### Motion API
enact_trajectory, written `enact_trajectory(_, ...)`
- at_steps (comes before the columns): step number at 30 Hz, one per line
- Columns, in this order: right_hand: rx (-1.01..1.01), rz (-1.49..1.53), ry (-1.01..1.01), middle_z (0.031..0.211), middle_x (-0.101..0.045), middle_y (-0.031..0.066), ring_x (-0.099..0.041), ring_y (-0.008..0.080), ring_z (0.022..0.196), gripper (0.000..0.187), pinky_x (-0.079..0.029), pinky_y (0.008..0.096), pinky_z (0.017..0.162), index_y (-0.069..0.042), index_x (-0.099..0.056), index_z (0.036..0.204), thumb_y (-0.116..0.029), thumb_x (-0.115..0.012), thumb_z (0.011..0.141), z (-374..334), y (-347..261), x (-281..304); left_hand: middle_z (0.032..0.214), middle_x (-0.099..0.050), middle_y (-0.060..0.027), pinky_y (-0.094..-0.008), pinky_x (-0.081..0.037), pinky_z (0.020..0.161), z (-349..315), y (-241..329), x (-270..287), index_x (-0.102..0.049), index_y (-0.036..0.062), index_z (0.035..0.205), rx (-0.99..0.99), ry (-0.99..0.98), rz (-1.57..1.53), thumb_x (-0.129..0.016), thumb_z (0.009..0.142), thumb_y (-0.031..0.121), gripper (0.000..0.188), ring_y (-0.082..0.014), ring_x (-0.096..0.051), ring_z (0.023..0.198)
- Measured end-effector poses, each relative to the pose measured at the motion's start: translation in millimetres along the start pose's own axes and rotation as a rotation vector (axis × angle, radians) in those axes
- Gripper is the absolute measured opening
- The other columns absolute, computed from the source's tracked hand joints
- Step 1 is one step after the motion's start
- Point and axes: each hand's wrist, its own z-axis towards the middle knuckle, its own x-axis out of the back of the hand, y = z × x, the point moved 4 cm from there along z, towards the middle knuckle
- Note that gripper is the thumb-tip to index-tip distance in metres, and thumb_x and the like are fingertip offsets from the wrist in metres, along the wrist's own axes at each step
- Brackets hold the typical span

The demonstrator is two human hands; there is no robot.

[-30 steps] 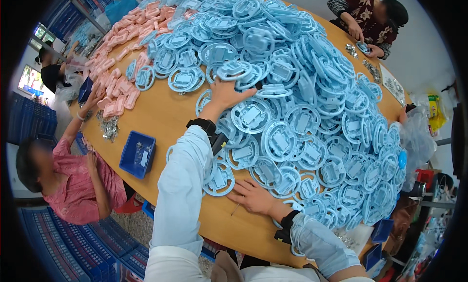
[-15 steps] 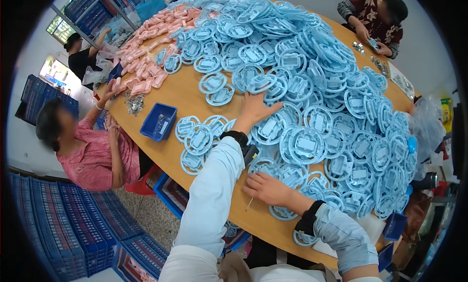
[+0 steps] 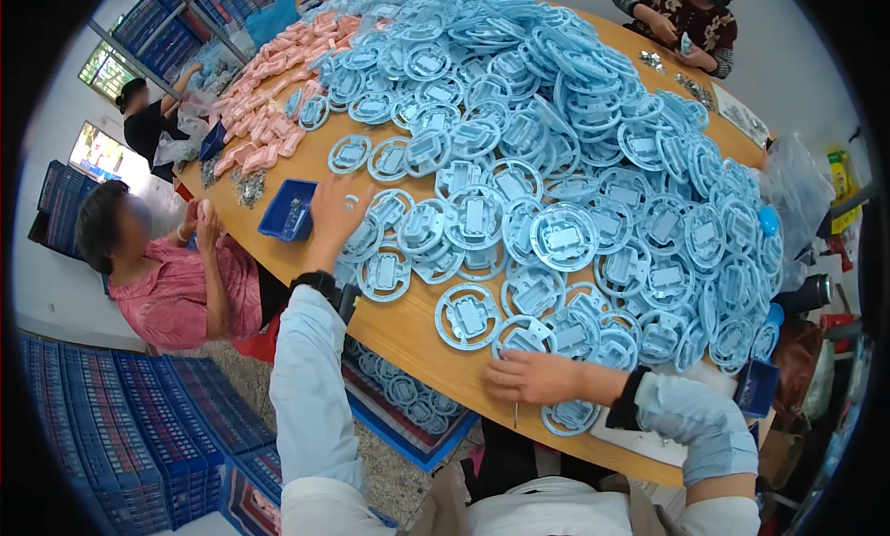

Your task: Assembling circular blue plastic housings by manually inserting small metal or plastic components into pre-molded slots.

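Note:
My left hand (image 3: pixel 336 219) is over the left edge of a spread of light blue round plastic frames (image 3: pixel 383 272), close to a small blue bin (image 3: pixel 288 210). Its fingers are spread, slightly blurred, and no part shows clearly in its grip. My right hand (image 3: pixel 527 378) rests at the table's near edge with its fingers curled. A thin metal rod (image 3: pixel 516 414) points down from beneath it; its upper end is hidden by the hand. One round frame (image 3: pixel 467 315) lies flat just left of that hand, and others crowd beyond it.
A high heap of blue frames (image 3: pixel 575 100) covers the wooden table (image 3: pixel 306 156). Pink plastic parts (image 3: pixel 269 133) lie at the far left. Co-workers sit at the left and far right. A crate of blue frames (image 3: pixel 408 402) stands below the near edge; stacked blue crates (image 3: pixel 111 415) stand left.
My left hand has drawn back from the heap toward the left, near the blue bin. Several blue frames have shifted toward the near edge. My right hand has moved slightly right and nearer.

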Motion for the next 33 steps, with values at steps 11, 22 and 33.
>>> enact_trajectory(11,-0.203,-0.113,-0.132,0.104,-0.046,0.0035,-0.047,0.0129,0.084,0.038,-0.037,0.0246,0.057,-0.011,-0.05,0.115,-0.017,-0.047,0.077,-79.3,-63.5,-10.6,0.137,-0.031,-0.0208,-0.0489,-0.022,0.103,-101.0,40.4,-48.8,-0.049,0.0153,0.126,0.128,-0.134,-0.061,-0.057,0.074,0.055,0.065,-0.0435,-0.025,0.125)
enact_trajectory(22,-0.578,-0.041,-0.024,0.085,-0.051,0.0082,-0.058,0.0263,0.067,0.022,-0.045,0.0364,0.05,-0.01,-0.057,0.097,-0.013,-0.054,0.075,-61.0,-12.1,13.0,0.125,-0.041,-0.0265,-0.0442,-0.034,0.095,-120.1,40.9,-43.5,-0.045,-0.0025,0.12,0.083,0.137,-0.4,-0.058,0.081,0.038,0.058,-0.0396,-0.04,0.116)
enact_trajectory(33,-1.046,-0.028,0.27,0.072,-0.061,0.018,-0.06,0.0359,0.069,0.046,-0.046,0.0442,0.056,-0.005,-0.045,0.114,-0.001,-0.055,0.07,5.0,126.6,-6.9,0.136,-0.029,-0.0245,-0.0493,-0.021,0.101,-208.7,67.4,-17.6,-0.029,0.0033,0.134,0.077,0.145,-0.236,-0.061,0.075,0.048,0.082,-0.0385,-0.028,0.125)
